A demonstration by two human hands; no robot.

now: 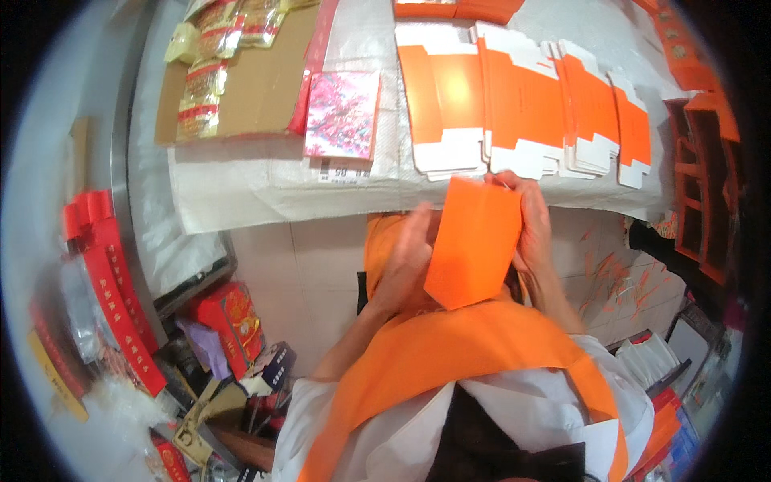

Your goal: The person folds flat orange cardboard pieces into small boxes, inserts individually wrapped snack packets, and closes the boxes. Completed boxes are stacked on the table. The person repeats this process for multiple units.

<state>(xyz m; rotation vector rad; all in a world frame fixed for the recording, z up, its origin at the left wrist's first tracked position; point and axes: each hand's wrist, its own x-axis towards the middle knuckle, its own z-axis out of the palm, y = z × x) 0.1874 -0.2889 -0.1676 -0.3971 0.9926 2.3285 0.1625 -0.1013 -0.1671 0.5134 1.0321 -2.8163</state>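
Flat orange cardboard box blank (474, 241) held up betw. both hands, just below table edge (265, 210). Left hand (405, 261) grips its left side, right hand (530, 217) its top-right. Prob. light, thin, creases easily; best held by edges.

Orange carton (474, 241) between both hands (470, 245)

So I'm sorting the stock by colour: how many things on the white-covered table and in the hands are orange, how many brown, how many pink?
Orange: 2, the orange sheet held by both hands, and the stack of flat cartons.
Brown: 1, the cardboard sheet.
Pink: 1, the floral box.
Total: 4
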